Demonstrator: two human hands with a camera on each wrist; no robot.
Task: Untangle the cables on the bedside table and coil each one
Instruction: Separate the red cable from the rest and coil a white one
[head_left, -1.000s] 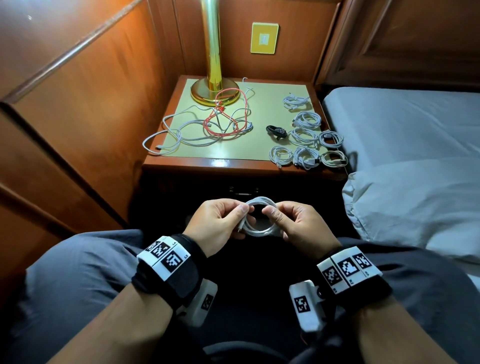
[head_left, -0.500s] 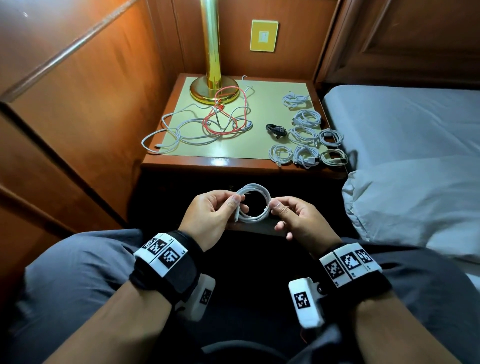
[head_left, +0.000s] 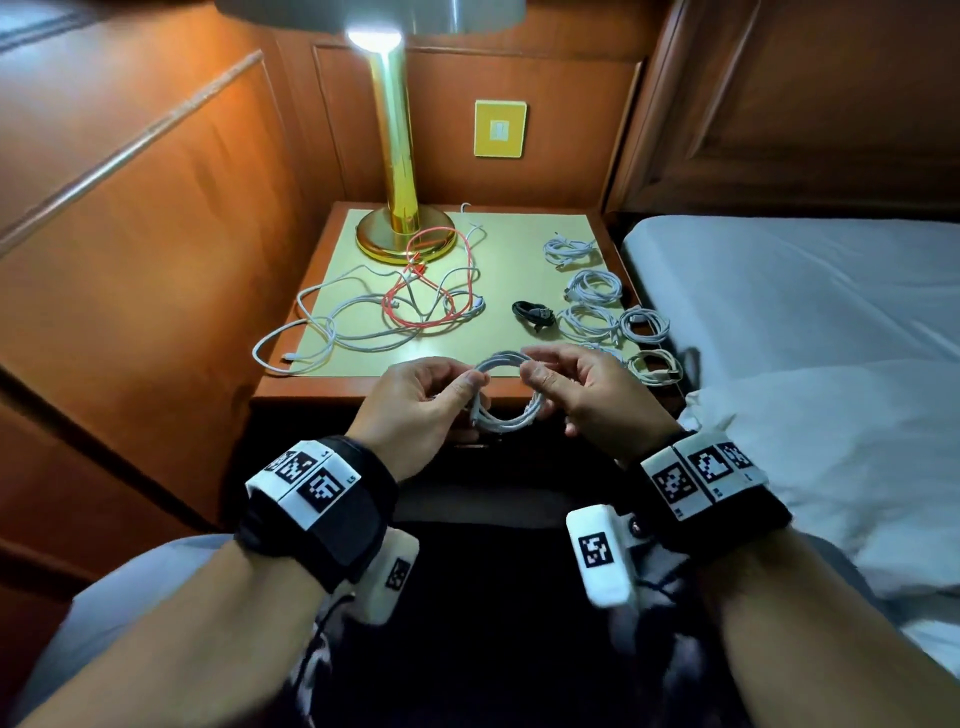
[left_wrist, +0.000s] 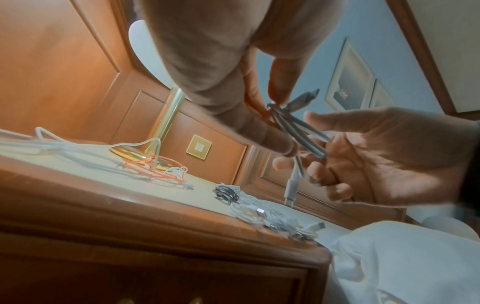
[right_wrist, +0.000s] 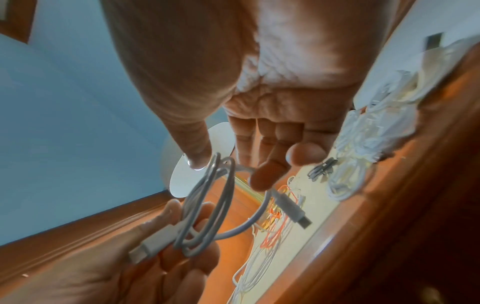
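We have lifted the white coil up and forward since a moment ago — it now hangs at the front edge of the bedside table instead of low over our lap, and our view has tipped up to take in the lamp. Our left hand pinches one side of the loops between thumb and fingertips, with one plug lying across its fingers; our right hand pinches the opposite side, its other fingers loosely spread. The second plug (seen from the right wrist) sticks out free, so we judge this coil wound but not yet tucked. Finished coils sit along the table's right side — the tangle of white and red cables waits at left.
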